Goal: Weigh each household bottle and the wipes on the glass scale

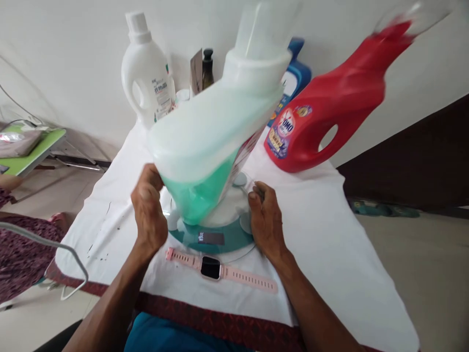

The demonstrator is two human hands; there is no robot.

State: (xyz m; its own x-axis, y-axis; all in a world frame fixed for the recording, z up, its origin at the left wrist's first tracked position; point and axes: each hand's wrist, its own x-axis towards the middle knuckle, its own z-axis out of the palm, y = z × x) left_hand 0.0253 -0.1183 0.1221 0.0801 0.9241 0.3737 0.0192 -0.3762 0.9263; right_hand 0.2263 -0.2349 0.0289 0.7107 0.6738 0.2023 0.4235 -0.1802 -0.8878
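A translucent jug of green liquid [205, 132] with a clear cap stands on a round glass scale [234, 240] with a teal band and a small dark display. It appears tilted and slightly blurred. My right hand [266, 220] is closed on the scale's right edge, thumb on top. At the scale's left side, my left hand [148, 210] is closed too, its fingers curled beside the jug's base and partly hidden. Just in front of the scale lies a pink-strapped smartwatch [210, 268], stretched out flat with a dark screen.
Behind stand a white detergent bottle [148, 73], a dark pump bottle [207, 68], a blue bottle [301, 71] and a red OMO detergent bottle [322, 102]. A white cloth [330, 234] covers the table. A grey cable [44, 239] hangs at left, near a person's patterned clothing [25, 259].
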